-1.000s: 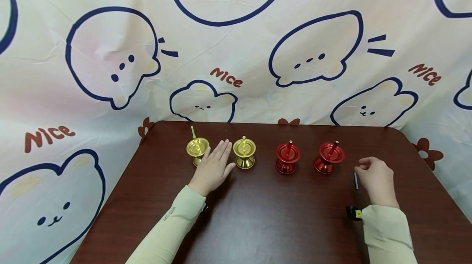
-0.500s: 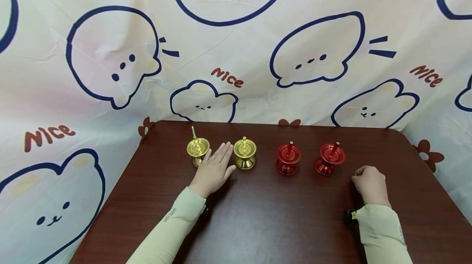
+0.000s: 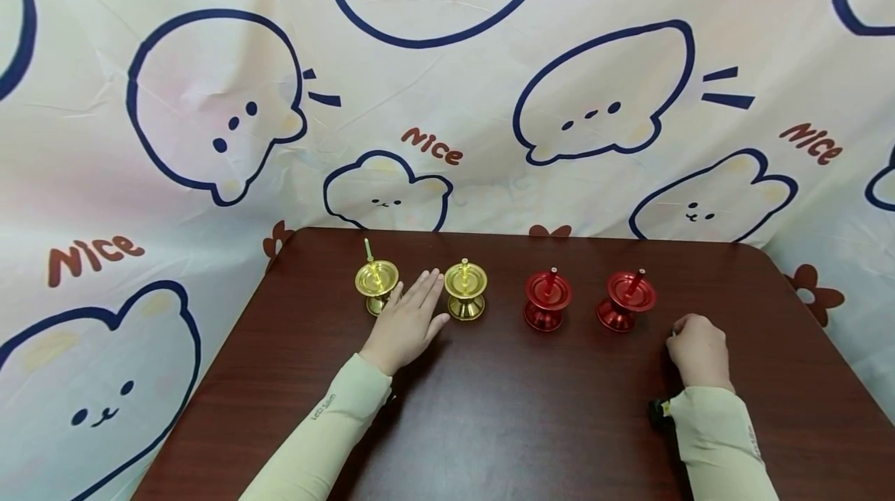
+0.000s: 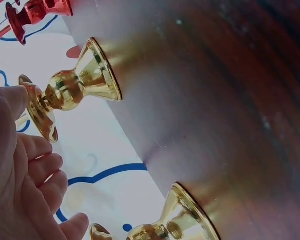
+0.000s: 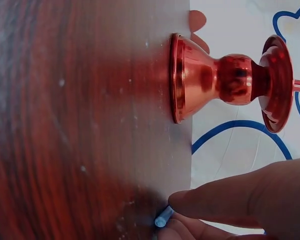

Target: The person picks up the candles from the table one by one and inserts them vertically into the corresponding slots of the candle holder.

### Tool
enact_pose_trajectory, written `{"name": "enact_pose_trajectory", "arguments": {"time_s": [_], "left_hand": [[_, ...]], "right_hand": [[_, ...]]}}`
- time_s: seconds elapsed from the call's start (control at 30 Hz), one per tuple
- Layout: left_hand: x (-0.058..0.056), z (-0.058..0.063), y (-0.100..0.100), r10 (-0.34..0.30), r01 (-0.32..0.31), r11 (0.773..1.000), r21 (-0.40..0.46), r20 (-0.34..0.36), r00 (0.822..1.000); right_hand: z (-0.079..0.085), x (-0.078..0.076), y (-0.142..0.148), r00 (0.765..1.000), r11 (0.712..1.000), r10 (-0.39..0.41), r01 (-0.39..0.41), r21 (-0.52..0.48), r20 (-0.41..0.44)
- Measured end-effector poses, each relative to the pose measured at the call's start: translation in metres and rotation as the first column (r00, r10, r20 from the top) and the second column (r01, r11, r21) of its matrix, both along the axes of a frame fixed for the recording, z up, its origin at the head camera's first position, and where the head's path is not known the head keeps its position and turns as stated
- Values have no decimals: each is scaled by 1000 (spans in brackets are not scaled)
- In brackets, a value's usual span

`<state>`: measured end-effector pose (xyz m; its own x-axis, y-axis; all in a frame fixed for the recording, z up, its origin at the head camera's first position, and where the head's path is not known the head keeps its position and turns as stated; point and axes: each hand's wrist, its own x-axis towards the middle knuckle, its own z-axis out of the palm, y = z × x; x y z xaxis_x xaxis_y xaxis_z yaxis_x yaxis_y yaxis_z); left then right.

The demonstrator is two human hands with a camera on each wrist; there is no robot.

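Note:
My right hand (image 3: 699,349) is low over the right side of the table, pinching a thin blue candle (image 5: 164,217) between thumb and fingers. Only one end of this candle shows in the right wrist view, close to the tabletop. My left hand (image 3: 404,324) has its fingers straight, between a gold candle holder (image 3: 377,280) with a thin green candle (image 3: 369,250) and a second gold candle holder (image 3: 466,283). In the left wrist view its fingers are close to that second holder's dish; contact is unclear. A red candle holder (image 3: 625,295) stands left of my right hand.
Another red candle holder (image 3: 548,295) stands between the second gold one and the right-hand red one. All are in a row toward the back of the dark brown table (image 3: 531,423). A printed cloth (image 3: 482,113) hangs right behind the table.
My right hand has moved left and its fingers have closed in on the blue candle, which lay visible on the table one second ago. My left hand has stayed in place.

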<state>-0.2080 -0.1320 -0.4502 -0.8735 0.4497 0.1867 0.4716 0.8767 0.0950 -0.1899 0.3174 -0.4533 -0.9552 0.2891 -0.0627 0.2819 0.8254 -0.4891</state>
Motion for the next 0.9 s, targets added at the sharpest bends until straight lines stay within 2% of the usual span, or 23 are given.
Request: {"name": "enact_pose_trajectory", "arguments": {"time_s": [0.2,0.43,0.7,0.9], "left_hand": [[0,3,1,-25,25,999,32,-1,1000],[-3,3,2,-19,19,1000,-9,13,1000],[-7,4,7,-39,39,999,18,14,999],[-7,3,8,-34,34,999,21,25,999]], "right_hand": [[-1,-1,-1,1000,1000,-5,5,7,-2],[-3,-1,-2,1000,1000,7,-7,23,-23],[-4,1,-7,1000,1000,-5,5,-21,3],[-5,0,-6,1000,1000,-29,29,-1,3]]}}
